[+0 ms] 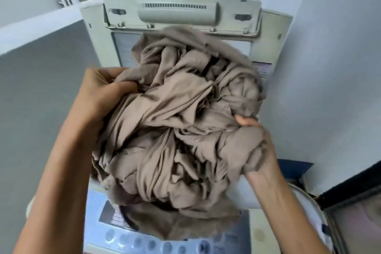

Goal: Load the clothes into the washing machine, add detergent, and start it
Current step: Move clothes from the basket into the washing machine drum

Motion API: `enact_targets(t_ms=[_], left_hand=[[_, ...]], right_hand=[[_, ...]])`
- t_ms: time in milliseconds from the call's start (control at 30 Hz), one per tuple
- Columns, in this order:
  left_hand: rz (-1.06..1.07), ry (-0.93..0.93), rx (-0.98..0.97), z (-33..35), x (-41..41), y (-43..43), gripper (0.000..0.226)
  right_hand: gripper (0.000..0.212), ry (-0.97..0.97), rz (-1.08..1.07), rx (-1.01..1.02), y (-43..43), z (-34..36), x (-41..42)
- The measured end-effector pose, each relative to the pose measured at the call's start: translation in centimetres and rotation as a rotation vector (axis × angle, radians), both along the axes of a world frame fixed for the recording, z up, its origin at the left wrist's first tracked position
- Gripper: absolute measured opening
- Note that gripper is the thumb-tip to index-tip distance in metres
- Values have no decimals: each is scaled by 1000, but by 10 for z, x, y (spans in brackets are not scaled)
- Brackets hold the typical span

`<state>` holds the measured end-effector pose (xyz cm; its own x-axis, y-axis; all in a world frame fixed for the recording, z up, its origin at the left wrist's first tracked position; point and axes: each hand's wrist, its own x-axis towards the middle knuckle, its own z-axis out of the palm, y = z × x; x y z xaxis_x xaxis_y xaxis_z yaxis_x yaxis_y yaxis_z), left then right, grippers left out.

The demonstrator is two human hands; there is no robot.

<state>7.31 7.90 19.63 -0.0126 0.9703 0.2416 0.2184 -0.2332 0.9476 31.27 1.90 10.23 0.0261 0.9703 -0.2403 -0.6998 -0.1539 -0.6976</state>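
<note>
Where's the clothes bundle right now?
Centre of the head view: the beige clothes bundle, gripped by left hand and right hand, above the open washing machine.

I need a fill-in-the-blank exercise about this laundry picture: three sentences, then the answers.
1. The lid of the washer is ____, not closed.
2. The left hand grips the left side of the cloth; the right hand grips its ____ side.
3. In the picture, the buttons lie ____ the cloth, not above it.

Answers: open; right; below
</note>
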Motion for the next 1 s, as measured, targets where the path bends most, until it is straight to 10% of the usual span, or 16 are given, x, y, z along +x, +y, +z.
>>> enact_targets(t_ms=[300, 667, 900, 1000], left_hand=[[-167, 38, -269, -114, -30, 73, 33], [-331, 322, -786, -264, -17, 120, 30], [-151, 484, -656, -298, -44, 129, 42], [-130, 555, -563, -311, -44, 131, 51]], right_hand=[[67, 220, 24, -188, 48, -74, -42], [37, -409, -314, -588, 72, -140, -35], [48, -296, -5, -598, 98, -186, -78], [84, -756, 454, -509, 106, -195, -91]])
